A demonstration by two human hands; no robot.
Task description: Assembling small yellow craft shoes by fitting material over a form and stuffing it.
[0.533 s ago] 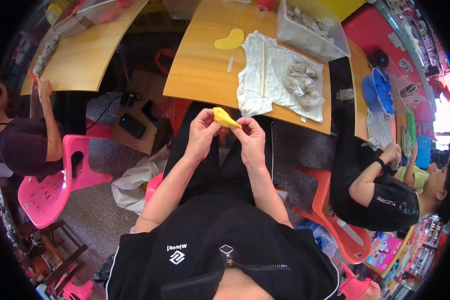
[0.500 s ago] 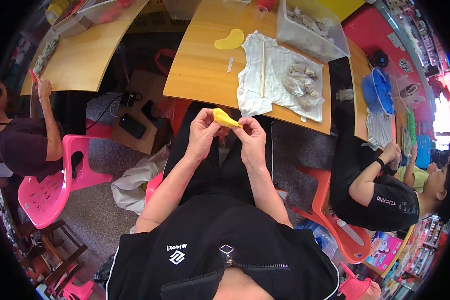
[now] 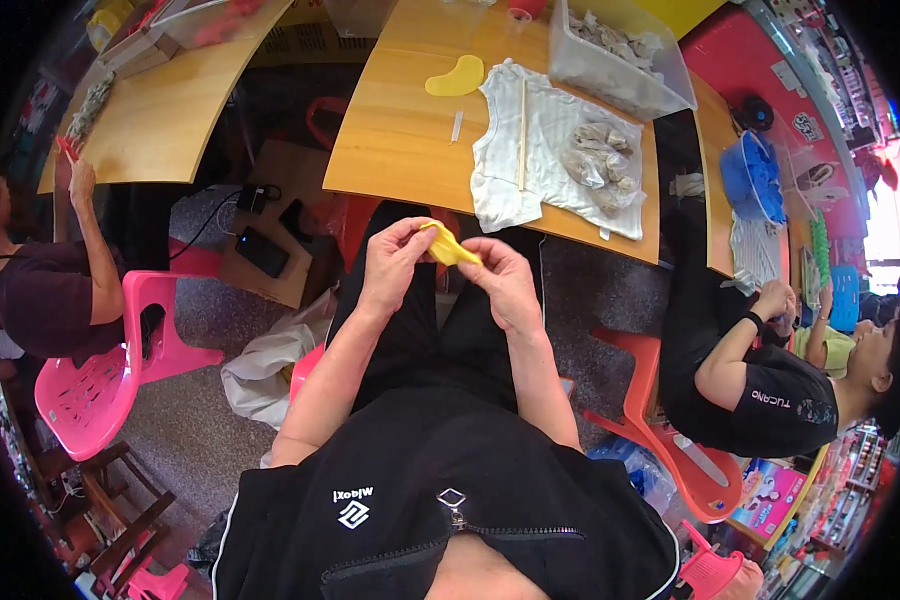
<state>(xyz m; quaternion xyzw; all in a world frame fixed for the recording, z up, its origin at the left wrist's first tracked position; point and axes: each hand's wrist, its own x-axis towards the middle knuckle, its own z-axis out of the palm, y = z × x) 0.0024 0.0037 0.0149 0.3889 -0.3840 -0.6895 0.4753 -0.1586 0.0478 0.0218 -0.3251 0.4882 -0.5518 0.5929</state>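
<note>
A small piece of soft yellow fabric [image 3: 448, 246] is stretched between my two hands, above my lap and short of the table's front edge. My left hand [image 3: 392, 268] pinches its left end between thumb and fingers. At the other end, the fingertips of my right hand [image 3: 507, 284] are closed on the fabric. On the table ahead lies a flat, curved yellow piece [image 3: 456, 77], with a small pale strip [image 3: 457, 126] nearer to me. Beside them a white cloth garment [image 3: 502, 150] is spread out, carrying a thin wooden stick [image 3: 523, 125] and a clear bag of greyish lumps [image 3: 600, 165].
A translucent bin [image 3: 625, 88] of greyish pieces stands at the table's back right. One co-worker [image 3: 55, 285] sits at the left table, another [image 3: 770, 385] at the right, near a blue tub [image 3: 753, 178]. Pink [image 3: 90, 390] and orange [image 3: 650, 400] chairs flank me.
The yellow fabric has turned and opened wider between my fingers. My left hand has shifted slightly left, and my right hand has tilted inward over its end.
</note>
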